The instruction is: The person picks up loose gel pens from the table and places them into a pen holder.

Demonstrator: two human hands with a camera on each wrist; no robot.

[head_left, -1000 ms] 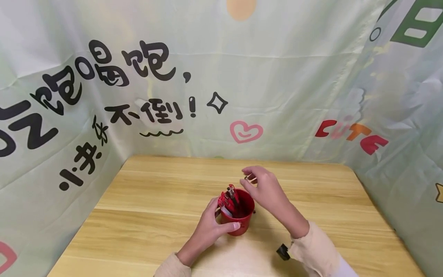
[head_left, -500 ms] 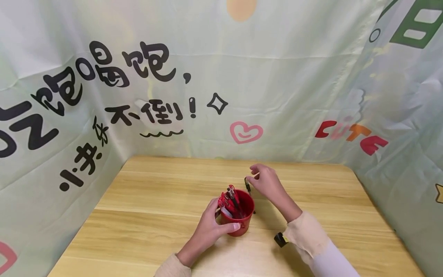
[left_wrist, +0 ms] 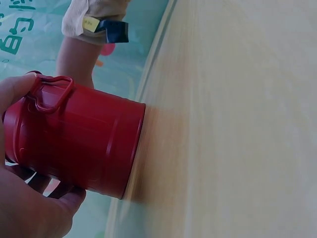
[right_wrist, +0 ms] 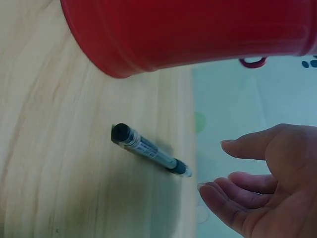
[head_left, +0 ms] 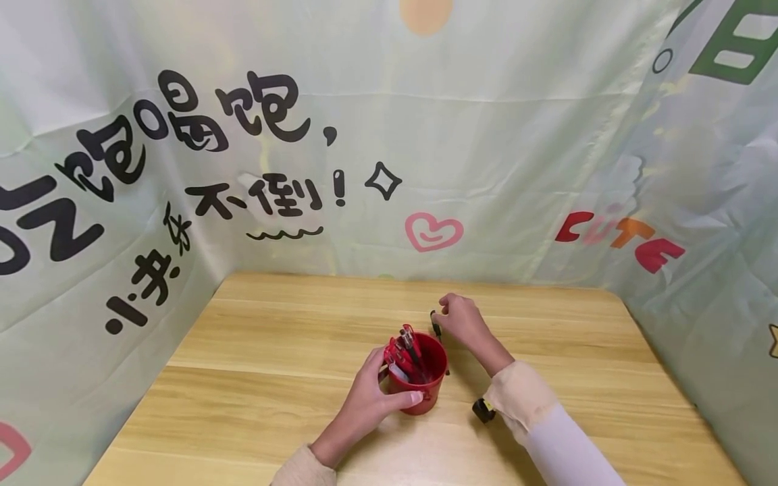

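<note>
In the head view my left hand (head_left: 371, 398) grips a small red metal bucket (head_left: 422, 401) from its left side, thumb across the front. Several red and dark pens (head_left: 406, 354) stand in the bucket, leaning to its left. The left wrist view has the bucket (left_wrist: 84, 139) upright on the table, thumb beside its looped handle (left_wrist: 62, 94). A dark-capped pen (head_left: 435, 324) lies on the table just behind and right of the bucket, which hides part of it. My right hand (head_left: 464, 322) is close beside this pen. The right wrist view shows a gap between thumb and fingers, apart from the pen (right_wrist: 151, 151).
The wooden table (head_left: 273, 385) is enclosed by printed pale cloth walls (head_left: 498, 169) at the back and both sides. A small black box (head_left: 483, 410) with a yellow label is at the right sleeve's cuff.
My right hand has shifted slightly right, uncovering more of the pen on the table, and its forearm has swung inward to the left. The left hand and bucket stay put.
</note>
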